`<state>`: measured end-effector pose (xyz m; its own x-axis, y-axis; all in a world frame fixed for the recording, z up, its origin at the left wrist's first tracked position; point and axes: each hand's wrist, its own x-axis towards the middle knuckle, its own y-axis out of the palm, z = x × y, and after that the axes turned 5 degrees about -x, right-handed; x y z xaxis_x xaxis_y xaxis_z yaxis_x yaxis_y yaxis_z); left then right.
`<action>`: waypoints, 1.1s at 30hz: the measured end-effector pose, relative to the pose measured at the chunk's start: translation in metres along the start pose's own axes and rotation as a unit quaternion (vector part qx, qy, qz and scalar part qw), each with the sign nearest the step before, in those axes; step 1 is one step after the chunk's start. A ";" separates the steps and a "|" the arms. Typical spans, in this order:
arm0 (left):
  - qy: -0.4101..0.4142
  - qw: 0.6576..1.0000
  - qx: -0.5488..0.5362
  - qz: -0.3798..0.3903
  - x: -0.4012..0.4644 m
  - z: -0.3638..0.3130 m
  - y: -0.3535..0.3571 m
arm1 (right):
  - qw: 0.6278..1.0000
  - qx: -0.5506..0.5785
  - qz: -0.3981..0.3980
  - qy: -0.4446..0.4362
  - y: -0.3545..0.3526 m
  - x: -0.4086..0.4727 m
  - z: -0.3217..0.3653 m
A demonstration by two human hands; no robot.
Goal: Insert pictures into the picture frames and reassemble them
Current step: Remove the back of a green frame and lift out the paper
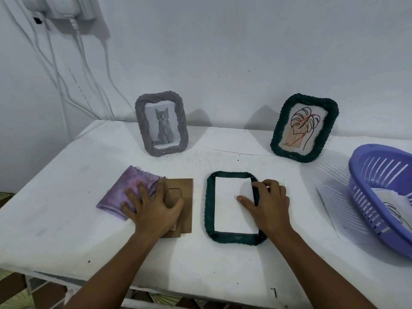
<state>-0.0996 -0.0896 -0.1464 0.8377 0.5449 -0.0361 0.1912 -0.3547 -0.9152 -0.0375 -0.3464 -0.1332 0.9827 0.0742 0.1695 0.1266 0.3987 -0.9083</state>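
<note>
A dark green picture frame (209, 208) lies face down near the middle of the white table. A white picture sheet (225, 210) lies blank side up in its opening. My right hand (270, 205) rests on the frame's right rim and its index finger presses on the sheet. Left of the frame lies a brown backing board (187, 190) with its stand. My left hand (151, 208) covers the board, with the thumb curled against the stand and the fingers spread over a purple cloth (120, 192).
Two assembled frames stand against the wall: a grey one with a cat photo (142, 132) and a dark green one with a leaf drawing (331, 121). A purple basket (367, 175) holding papers sits at the right on a loose sheet (330, 197). Cables hang at the left.
</note>
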 end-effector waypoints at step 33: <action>0.216 0.871 -0.380 0.223 -0.028 -0.101 -0.037 | 0.937 0.347 0.032 -0.024 -0.044 0.002 0.012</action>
<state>-0.0787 -0.1684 -0.0715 0.9984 -0.0546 -0.0160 -0.0569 -0.9482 -0.3126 -0.0430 -0.3529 -0.0879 0.9760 0.1532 0.1549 -0.0679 0.8895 -0.4519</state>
